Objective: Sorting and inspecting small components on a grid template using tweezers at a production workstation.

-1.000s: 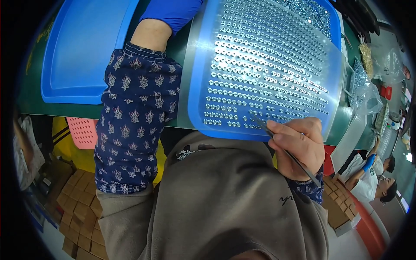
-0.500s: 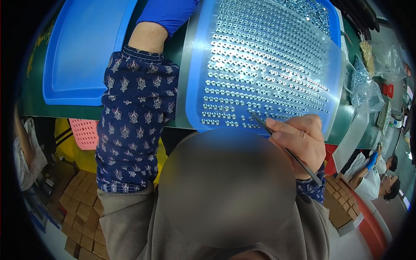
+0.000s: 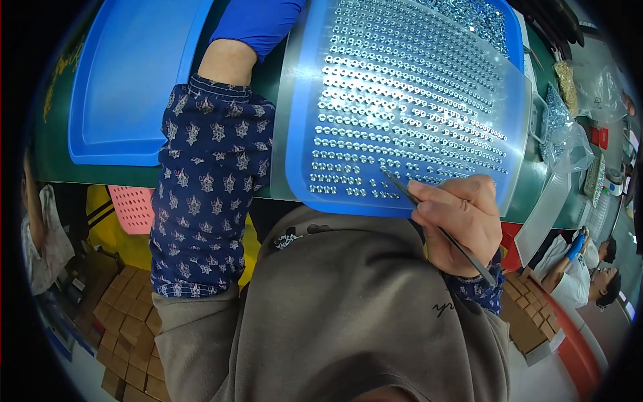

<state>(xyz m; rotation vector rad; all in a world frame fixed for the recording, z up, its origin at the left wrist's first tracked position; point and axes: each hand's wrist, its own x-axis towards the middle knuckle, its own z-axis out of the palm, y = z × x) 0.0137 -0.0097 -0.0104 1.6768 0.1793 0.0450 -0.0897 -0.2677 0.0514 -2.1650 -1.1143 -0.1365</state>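
Note:
My right hand (image 3: 463,218), bare, is closed in a pinch on dark metal tweezers (image 3: 473,260). Their tips point up and left, among small shiny ring-like metal parts (image 3: 362,137) near the front rows; I cannot tell if the tips hold one. These parts stand in many rows on a translucent sheet (image 3: 516,144) over a blue tray (image 3: 297,147), with gaps in the front rows. My left hand (image 3: 258,28), in a blue glove, lies at the top edge beside the sheet; its fingers are out of sight.
Loose metal parts (image 3: 479,27) are heaped at the tray's far right. Another blue tray (image 3: 134,87) sits on the green table (image 3: 50,144) at left. Below it is a pink perforated basket (image 3: 132,209). Bags of small parts (image 3: 557,124) lie at right, with co-workers (image 3: 569,285) beyond.
The tweezers and my right hand have shifted very slightly left. A blurred round patch that covered my torso is gone. My left hand stays in place.

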